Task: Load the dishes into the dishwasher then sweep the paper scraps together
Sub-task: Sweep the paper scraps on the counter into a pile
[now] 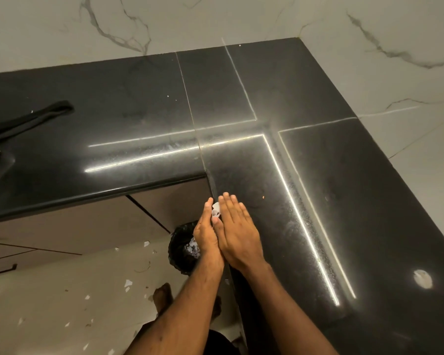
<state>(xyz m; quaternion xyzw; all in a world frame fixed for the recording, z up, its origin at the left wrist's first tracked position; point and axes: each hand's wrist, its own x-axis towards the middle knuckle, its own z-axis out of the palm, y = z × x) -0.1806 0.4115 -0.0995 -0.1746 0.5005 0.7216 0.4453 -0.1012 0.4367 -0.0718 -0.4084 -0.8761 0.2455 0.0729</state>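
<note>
Floor: floor scraps (128,283) are lying scattered by your feet, ungathered.
Bin: the bin (182,249) is sitting just below your hands.
Hands: you're holding your left hand (207,234) and right hand (237,231) together, fingers straight, paper scraps (215,210) trapped between them at the counter (318,175) edge.
Progress: no dishwasher is showing, so I can't tell on the dishes; sweeping looks underway, not finished.

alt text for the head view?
Left hand and right hand meet at the edge of a black countertop with white paper scraps between them, above a black-lined bin. Other scraps litter the pale floor.
</note>
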